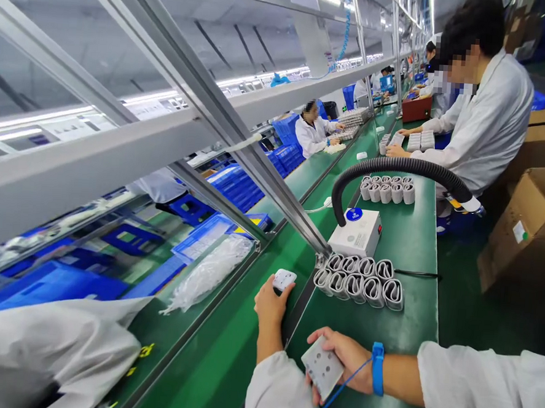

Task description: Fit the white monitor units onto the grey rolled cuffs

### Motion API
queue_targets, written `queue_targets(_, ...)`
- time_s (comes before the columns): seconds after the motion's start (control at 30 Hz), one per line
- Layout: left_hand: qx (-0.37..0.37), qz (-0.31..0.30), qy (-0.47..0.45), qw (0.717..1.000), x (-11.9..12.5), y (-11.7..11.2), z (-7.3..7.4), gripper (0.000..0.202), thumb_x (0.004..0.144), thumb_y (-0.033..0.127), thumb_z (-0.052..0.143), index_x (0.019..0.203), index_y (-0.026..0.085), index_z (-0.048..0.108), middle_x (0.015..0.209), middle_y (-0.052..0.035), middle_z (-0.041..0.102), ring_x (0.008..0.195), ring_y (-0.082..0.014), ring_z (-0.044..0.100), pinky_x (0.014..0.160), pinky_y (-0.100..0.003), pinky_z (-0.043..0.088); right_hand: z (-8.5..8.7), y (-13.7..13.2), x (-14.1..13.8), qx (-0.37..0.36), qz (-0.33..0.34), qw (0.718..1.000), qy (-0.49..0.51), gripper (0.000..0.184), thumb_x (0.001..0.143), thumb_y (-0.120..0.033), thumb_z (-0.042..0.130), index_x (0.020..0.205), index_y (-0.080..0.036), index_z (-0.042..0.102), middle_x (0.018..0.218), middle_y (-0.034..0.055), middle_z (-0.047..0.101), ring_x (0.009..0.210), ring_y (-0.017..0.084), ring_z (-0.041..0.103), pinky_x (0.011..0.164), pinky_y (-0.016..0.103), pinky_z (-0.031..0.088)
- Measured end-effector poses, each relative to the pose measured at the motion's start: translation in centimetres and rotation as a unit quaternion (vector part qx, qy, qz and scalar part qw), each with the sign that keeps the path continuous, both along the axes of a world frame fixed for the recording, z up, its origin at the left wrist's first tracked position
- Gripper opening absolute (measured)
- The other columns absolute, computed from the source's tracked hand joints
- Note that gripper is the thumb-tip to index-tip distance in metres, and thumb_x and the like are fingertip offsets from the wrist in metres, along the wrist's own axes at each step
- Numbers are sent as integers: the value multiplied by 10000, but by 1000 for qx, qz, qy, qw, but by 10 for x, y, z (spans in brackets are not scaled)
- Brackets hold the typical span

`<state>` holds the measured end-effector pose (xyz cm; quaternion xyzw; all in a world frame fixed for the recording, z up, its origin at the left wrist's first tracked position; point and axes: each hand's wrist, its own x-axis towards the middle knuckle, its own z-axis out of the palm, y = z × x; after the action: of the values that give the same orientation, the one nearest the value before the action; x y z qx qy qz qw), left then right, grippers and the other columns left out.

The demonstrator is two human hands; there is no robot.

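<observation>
Green assembly bench (412, 335) runs toward the upper right of the frame. Left hand (272, 305) is curled round a small white module (284, 280), fingers closed on it, dark underside showing, just left of the bench's dark edge strip. Right hand (339, 359) comes in from the lower right, fingers wrapped round the edge of a pale grey square faceplate (321, 368) with round holes, plate held firmly and tilted, near the bottom of the frame. Blue wrist strap (377, 368) on that wrist, blue cord (340, 390) running down past the plate. Just above the hands, two rows of curled white-and-grey pieces (359, 282) stand on the bench, right below a white box unit (354, 232) with a round blue label. Black corrugated hose (395, 165) arcs over a second group of curled pieces (386, 189). Clear plastic bag (208, 274) of white material lies on the green belt (227, 343) at left, blue crates (236, 186) beyond it. Co-worker in a white coat (485, 118) sits at upper right, hand (398, 151) on the bench. Second co-worker (311, 132) works across the line, mid-frame. Cardboard boxes (525, 225) sit at the right edge.
</observation>
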<state>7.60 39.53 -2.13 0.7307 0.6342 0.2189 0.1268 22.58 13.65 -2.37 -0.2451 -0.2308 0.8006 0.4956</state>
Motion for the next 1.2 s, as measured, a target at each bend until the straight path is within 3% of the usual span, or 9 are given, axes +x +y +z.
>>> queue_targets(0.1,11,-2,-124,992,-3,-15,7,751,830,462,893,1478,160,663,1550,-238,640,1448,-442,610,1273,-606,438,-1,5,3,-13,-13,1000,22,543,898,-546,626,1328,-273,441,999,26,716,723,249,755,718,418,591)
queue_targets(0.17,-17,-2,-268,963,-3,-31,12,791,788,402,948,1490,179,659,1530,-212,657,1381,-394,675,1254,-581,483,1,9,7,-11,-9,999,31,560,872,-576,683,1268,-258,447,1003,43,725,717,253,766,671,388,593)
queue_targets(0.33,-52,-9,-589,807,-10,-78,16,914,702,298,1039,1523,241,639,1410,-116,747,1331,-273,718,1285,-458,468,7,14,22,-3,-25,999,43,642,831,-659,811,1198,-230,503,1002,34,701,773,239,777,598,332,607)
queue_targets(0.5,-37,-6,-691,722,-25,-125,14,916,595,488,1087,1414,281,734,1280,-63,797,1112,-201,760,1059,-297,589,12,12,28,24,-57,997,40,777,739,-608,960,1295,-259,544,1014,-1,704,729,185,750,531,237,519)
queue_targets(0.63,-33,30,-762,646,-23,-170,17,758,812,847,804,1313,279,766,1329,-102,768,1260,-326,726,1073,-499,618,11,10,29,24,-63,996,54,707,808,-633,911,1325,-266,597,1039,17,738,757,205,756,558,273,530)
queue_targets(0.7,-55,68,-797,597,-18,-191,22,687,969,837,618,1308,258,765,1296,-128,767,1271,-336,724,1103,-571,603,13,14,29,30,-61,996,50,680,802,-566,928,1331,-252,639,1064,35,762,816,221,763,637,318,585)
queue_targets(0.83,-103,108,-841,520,-13,-217,33,628,1126,646,410,1332,174,768,1220,-168,781,1144,-298,767,1063,-534,626,23,39,21,50,-23,998,-4,665,688,-378,1028,1259,-190,743,1196,85,797,1043,241,762,949,410,625)
queue_targets(0.97,-86,101,-852,507,-8,-219,34,615,1126,602,431,1329,143,786,1271,-194,787,1112,-269,775,1007,-421,626,29,61,10,74,34,994,-73,621,683,-381,1047,1208,-159,799,1218,118,807,1080,241,750,994,394,592)
queue_targets(1.2,-55,61,-807,585,0,-214,19,620,1022,682,631,1337,179,811,1402,-168,767,1256,-290,732,1088,-392,561,28,64,10,110,45,983,-138,538,750,-376,1025,1206,-192,805,1256,98,791,1093,234,730,948,351,596)
